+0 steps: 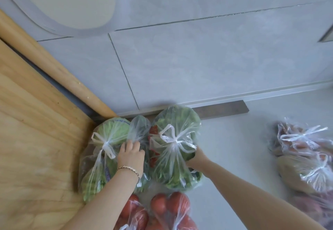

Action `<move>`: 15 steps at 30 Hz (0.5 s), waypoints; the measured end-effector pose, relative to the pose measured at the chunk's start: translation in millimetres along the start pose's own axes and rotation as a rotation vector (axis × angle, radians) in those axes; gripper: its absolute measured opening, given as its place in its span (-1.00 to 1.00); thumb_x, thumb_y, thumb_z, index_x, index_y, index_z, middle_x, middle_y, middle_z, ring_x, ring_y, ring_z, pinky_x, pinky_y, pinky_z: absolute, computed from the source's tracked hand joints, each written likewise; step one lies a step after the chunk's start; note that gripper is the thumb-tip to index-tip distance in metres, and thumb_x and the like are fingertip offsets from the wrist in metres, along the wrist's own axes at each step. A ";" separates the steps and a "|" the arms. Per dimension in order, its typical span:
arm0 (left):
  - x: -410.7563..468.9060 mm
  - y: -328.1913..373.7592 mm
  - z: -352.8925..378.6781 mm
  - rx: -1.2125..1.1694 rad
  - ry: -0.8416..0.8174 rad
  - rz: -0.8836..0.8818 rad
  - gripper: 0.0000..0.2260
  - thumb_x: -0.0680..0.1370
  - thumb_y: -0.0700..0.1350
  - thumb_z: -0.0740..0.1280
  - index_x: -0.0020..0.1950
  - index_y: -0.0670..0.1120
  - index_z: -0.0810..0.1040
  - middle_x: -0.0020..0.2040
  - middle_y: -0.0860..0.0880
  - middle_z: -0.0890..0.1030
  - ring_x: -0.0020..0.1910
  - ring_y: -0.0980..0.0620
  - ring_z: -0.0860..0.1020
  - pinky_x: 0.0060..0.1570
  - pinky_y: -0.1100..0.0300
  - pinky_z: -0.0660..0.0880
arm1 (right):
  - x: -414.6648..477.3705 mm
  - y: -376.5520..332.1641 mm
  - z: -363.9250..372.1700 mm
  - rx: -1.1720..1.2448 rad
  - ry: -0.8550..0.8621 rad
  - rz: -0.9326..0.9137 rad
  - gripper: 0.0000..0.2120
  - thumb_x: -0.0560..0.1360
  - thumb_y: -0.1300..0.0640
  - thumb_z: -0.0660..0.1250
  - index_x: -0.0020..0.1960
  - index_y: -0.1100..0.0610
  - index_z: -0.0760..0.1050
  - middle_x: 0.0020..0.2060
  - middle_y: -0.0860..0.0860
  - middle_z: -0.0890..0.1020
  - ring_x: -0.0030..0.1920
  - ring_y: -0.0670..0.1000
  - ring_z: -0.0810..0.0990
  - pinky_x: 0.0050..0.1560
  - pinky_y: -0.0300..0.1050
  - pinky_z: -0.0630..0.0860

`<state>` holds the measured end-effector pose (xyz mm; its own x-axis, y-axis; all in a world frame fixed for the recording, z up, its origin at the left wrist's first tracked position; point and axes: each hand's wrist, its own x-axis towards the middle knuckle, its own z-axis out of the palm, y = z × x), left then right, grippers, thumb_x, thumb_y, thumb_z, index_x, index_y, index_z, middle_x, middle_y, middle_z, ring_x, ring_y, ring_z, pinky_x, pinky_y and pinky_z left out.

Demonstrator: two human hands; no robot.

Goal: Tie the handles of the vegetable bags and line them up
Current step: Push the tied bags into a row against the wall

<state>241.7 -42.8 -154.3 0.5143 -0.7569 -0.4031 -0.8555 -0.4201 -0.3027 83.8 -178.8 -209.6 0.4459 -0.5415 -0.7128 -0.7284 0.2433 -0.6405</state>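
Wood panel (30, 139) (left) — grey tiles (198, 64)

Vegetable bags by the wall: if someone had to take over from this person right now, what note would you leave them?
Left hand: fingers curled onto the small middle bag.
Right hand: against the greens bag, fingers hidden.
Done: cabbage bag and greens bag are tied and sit side by side at the wall. The bags on the right are tied too.
Left: no knot shows on the small middle bag. The tomato bag and the bags on the right are not in the row yet.
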 end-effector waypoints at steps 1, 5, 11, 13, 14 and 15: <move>-0.1 -0.7 -1.1 -0.004 0.015 0.014 -0.60 0.51 -0.15 0.24 0.35 -0.03 0.36 0.48 -0.08 0.15 0.49 -0.17 0.02 0.48 -0.02 -0.02 | 3.5 0.8 2.5 -0.071 -0.007 -0.038 -0.17 0.14 0.29 0.41 0.37 0.09 0.25 0.19 0.09 0.47 0.09 0.13 0.55 -0.07 0.05 0.64; -6.6 -5.9 -3.0 -0.068 0.090 0.041 -0.71 0.52 -0.11 0.23 0.25 -0.03 0.45 0.41 -0.02 0.27 0.47 -0.12 0.09 0.45 0.01 0.05 | -6.4 -5.4 -5.7 -0.442 -0.022 -0.219 -0.34 0.29 0.37 0.30 0.34 0.05 0.26 0.14 -0.02 0.46 0.07 0.08 0.54 -0.08 -0.07 0.60; -7.7 17.0 -38.9 -0.381 0.545 0.229 -0.67 0.18 -0.29 0.50 -0.08 -0.10 0.61 -0.25 -0.03 0.62 -0.26 -0.09 0.61 -0.23 0.10 0.53 | -50.6 -12.3 -45.5 -0.732 -0.044 -0.196 -0.60 0.51 0.13 0.21 0.35 0.03 0.37 0.25 -0.01 0.52 0.27 0.02 0.46 0.25 -0.14 0.38; -12.0 40.4 -71.3 -0.446 0.529 0.288 -0.63 0.30 -0.28 0.44 0.09 -0.11 0.54 -0.21 -0.05 0.61 -0.37 -0.05 0.54 -0.39 0.16 0.40 | -69.5 -8.2 -67.3 -0.730 0.020 -0.217 -0.66 0.51 0.14 0.17 0.27 0.00 0.45 0.14 -0.05 0.57 0.23 -0.01 0.49 0.19 -0.18 0.39; -15.3 58.2 -88.7 -0.492 0.505 0.310 -0.66 0.40 -0.25 0.36 0.17 -0.10 0.50 -0.11 -0.06 0.60 -0.30 -0.06 0.53 -0.35 0.13 0.40 | -80.1 -2.3 -83.1 -0.728 0.064 -0.222 -0.67 0.51 0.15 0.16 0.25 0.00 0.47 0.05 -0.06 0.57 0.20 -0.01 0.50 0.16 -0.19 0.40; -15.7 75.1 -99.7 -0.547 0.481 0.317 -0.70 0.47 -0.22 0.27 0.20 -0.08 0.48 -0.01 -0.04 0.59 -0.19 -0.07 0.55 -0.25 0.11 0.43 | -89.2 2.5 -99.0 -0.726 0.101 -0.226 -0.68 0.50 0.16 0.16 0.22 0.01 0.49 -0.03 -0.07 0.55 0.17 0.00 0.52 0.15 -0.20 0.41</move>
<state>163.4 -112.4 -84.6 0.2656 -0.9625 0.0556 -0.9291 -0.2402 0.2812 -9.3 -209.6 -119.3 0.6003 -0.5948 -0.5346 -0.7997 -0.4531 -0.3939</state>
